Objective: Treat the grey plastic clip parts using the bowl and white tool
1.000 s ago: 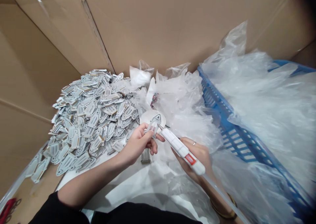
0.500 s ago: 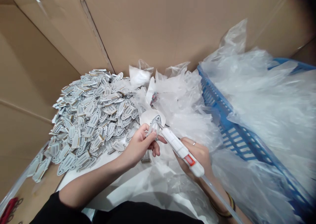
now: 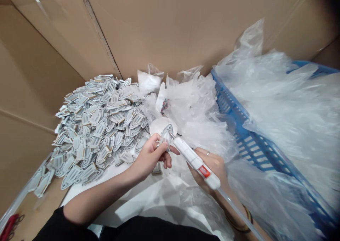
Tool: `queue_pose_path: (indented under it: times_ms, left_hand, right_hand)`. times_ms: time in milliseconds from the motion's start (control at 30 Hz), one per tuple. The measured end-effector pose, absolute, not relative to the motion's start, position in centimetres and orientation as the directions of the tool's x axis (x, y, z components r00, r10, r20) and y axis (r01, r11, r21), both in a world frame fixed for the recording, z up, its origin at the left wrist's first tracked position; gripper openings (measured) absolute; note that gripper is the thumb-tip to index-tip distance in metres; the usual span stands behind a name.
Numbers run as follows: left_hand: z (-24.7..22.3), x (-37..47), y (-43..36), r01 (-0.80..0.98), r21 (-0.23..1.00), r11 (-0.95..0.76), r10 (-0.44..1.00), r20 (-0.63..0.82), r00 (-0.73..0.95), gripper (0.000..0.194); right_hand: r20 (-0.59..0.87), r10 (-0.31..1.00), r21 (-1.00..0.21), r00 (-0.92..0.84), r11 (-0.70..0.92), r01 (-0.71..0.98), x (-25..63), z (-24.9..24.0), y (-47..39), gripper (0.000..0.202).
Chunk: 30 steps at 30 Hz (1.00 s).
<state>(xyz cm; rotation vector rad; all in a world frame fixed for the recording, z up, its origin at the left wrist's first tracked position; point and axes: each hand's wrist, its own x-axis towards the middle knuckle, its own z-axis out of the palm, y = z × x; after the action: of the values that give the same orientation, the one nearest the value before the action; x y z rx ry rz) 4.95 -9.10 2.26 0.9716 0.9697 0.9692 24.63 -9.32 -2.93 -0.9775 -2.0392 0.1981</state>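
My left hand (image 3: pixel 152 155) pinches a small grey plastic part (image 3: pixel 166 134) between thumb and fingers. The part has a pointed end with a hole, which faces away from me. A white pen-shaped tool (image 3: pixel 188 154) with an orange-red section and a clear tube is gripped in my right hand (image 3: pixel 212 166). Its thin metal tip lies over the upper part of the grey piece; whether it touches cannot be told. Behind the held part is a round white disc (image 3: pixel 156 125), partly covered. To the left rises a large pile of similar grey parts (image 3: pixel 98 131).
Clear plastic bags (image 3: pixel 196 106) crowd the middle and right. More bags fill a blue plastic basket (image 3: pixel 255 145) on the right. Cardboard walls (image 3: pixel 170 28) enclose the back and left. A red-handled item (image 3: pixel 9 225) lies at the lower left.
The tool's thin tip has shifted slightly left over the grey part. Both hands keep their grip and nearly the same place.
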Motion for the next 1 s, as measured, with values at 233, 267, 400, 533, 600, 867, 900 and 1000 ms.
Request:
queue_pose_path:
  times_ms: [233, 267, 400, 533, 600, 867, 900, 1000]
  left_hand:
    - [2.0, 4.9, -9.1, -0.218, 0.94, 0.263, 0.944, -0.205, 0.258, 0.038]
    - [2.0, 4.9, -9.0, -0.221, 0.939, 0.262, 0.946, -0.204, 0.254, 0.037]
    - [2.3, 5.0, -9.1, -0.235, 0.933, 0.271, 0.947, -0.215, 0.239, 0.031]
    - [2.6, 5.0, -9.1, -0.228, 0.929, 0.292, 0.938, -0.231, 0.259, 0.03]
    - [2.7, 5.0, -9.1, -0.211, 0.93, 0.3, 0.935, -0.243, 0.259, 0.029]
    - [2.6, 4.9, -8.8, -0.189, 0.927, 0.323, 0.936, -0.283, 0.21, 0.033]
    - [2.5, 4.9, -8.8, -0.194, 0.927, 0.321, 0.938, -0.283, 0.201, 0.034]
    - [2.3, 4.9, -8.6, -0.188, 0.929, 0.318, 0.941, -0.285, 0.18, 0.033]
  right_hand:
    - [0.616, 0.71, -0.462, -0.341, 0.677, 0.573, 24.7, -2.7, -9.4, 0.028]
    - [0.607, 0.715, -0.467, -0.346, 0.673, 0.573, 24.7, -2.7, -9.4, 0.028]
    - [0.603, 0.72, -0.504, -0.343, 0.677, 0.536, 24.7, -2.7, -9.4, 0.022]
    - [0.61, 0.727, -0.553, -0.315, 0.675, 0.488, 24.6, -2.4, -9.6, 0.017]
    - [0.6, 0.744, -0.588, -0.292, 0.659, 0.469, 24.6, -2.0, -9.8, 0.018]
    - [0.633, 0.732, -0.628, -0.253, 0.676, 0.384, 24.4, -1.5, -9.8, 0.017]
    - [0.636, 0.728, -0.626, -0.256, 0.68, 0.38, 24.4, -1.5, -9.8, 0.017]
    - [0.641, 0.721, -0.61, -0.264, 0.687, 0.394, 24.4, -1.5, -9.8, 0.017]
